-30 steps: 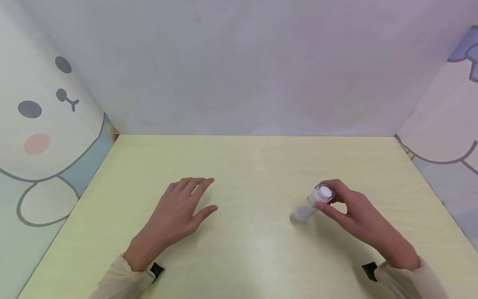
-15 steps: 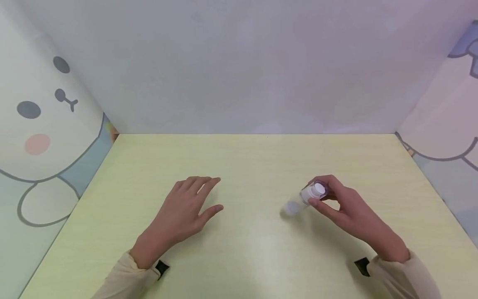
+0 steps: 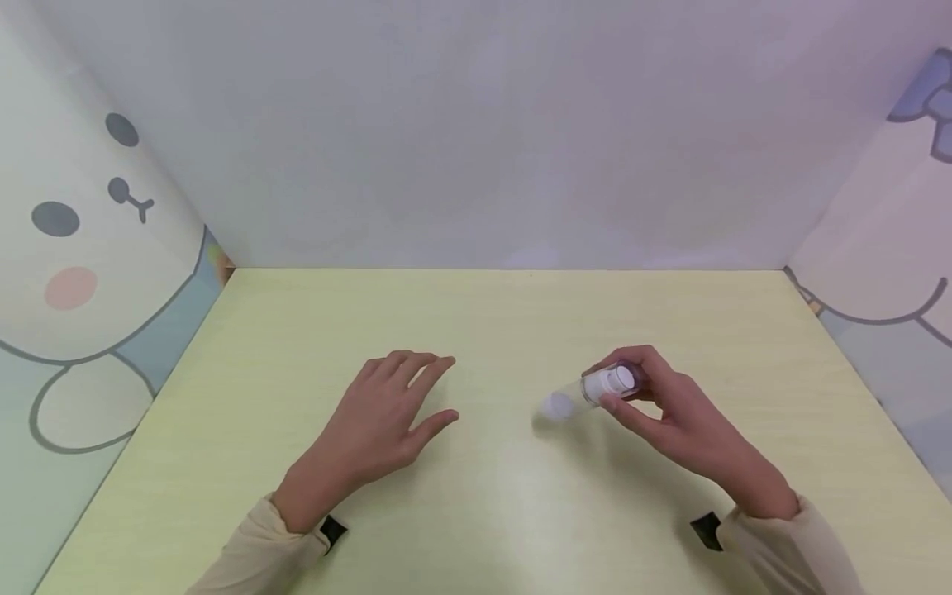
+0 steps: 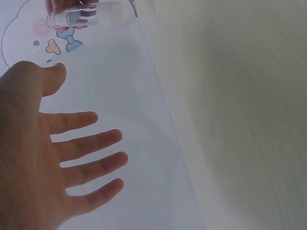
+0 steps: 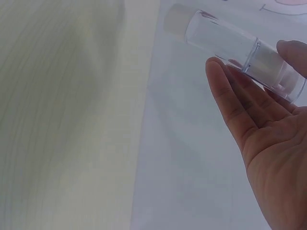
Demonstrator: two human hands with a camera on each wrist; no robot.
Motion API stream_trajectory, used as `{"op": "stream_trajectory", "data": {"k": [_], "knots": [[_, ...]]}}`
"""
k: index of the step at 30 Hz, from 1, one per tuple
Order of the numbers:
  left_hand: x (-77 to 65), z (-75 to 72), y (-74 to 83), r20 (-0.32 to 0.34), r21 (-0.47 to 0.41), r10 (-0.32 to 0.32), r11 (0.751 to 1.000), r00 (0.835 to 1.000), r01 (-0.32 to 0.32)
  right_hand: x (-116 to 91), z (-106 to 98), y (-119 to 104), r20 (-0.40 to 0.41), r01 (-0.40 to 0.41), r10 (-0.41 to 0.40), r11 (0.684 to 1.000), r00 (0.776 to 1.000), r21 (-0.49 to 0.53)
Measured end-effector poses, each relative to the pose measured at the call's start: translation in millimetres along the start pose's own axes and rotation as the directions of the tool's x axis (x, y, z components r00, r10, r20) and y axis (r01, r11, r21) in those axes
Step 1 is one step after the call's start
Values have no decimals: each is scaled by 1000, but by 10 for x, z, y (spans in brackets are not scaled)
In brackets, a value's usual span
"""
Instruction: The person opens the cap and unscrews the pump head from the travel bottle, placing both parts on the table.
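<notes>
In the head view my right hand (image 3: 673,417) holds a small clear bottle (image 3: 573,398) with a white pump top (image 3: 604,383) under a see-through cap. Thumb and fingers pinch it at the capped end. It tilts over the table, and its whitish base (image 5: 176,21) points left, toward my other hand. The right wrist view shows the transparent body running out past the fingertips. My left hand (image 3: 379,417) hovers palm down left of the bottle, its fingers spread and holding nothing. In the left wrist view, the clear bottle (image 4: 91,15) appears beyond the left thumb.
A pale wood-grain table (image 3: 476,512) spreads beneath both hands. Behind it rises a plain whitish wall (image 3: 491,140). Side panels with cartoon animals stand at the left (image 3: 97,248) and right (image 3: 885,248). Both beige sleeves carry a black piece near the wrist.
My right hand has moved left with the bottle, which now lies at a flatter tilt. My left hand has drifted slightly right, so the two hands are closer together.
</notes>
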State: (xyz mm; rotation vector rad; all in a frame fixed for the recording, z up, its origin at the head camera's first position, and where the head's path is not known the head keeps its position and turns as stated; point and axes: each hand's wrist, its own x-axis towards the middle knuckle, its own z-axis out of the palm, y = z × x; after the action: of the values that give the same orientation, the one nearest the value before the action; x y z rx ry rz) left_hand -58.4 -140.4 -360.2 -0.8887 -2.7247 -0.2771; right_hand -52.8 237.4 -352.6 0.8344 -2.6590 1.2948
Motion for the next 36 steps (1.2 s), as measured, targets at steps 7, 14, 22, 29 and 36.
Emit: {"op": "stream_trajectory", "data": {"k": [7,14,22,29,36], "knots": [[27,10,37,11,14,22,1000,1000,-22,73,77,-51,20,29,-29,999,999,32],[47,12,57,6,15,30,999,1000,-30,117,134,-117,53,1,-4,998,999,58],[84,20,92,15,8,43,999,999,-43,163,194,-136,72,31,-37,995,997,90],[140,49,147,7,-13,65,998,998,-65,202,215,-156,79,61,-71,991,994,121],[218,66,223,-10,-19,107,994,994,-108,233,232,-219,97,34,-47,991,994,130]]}}
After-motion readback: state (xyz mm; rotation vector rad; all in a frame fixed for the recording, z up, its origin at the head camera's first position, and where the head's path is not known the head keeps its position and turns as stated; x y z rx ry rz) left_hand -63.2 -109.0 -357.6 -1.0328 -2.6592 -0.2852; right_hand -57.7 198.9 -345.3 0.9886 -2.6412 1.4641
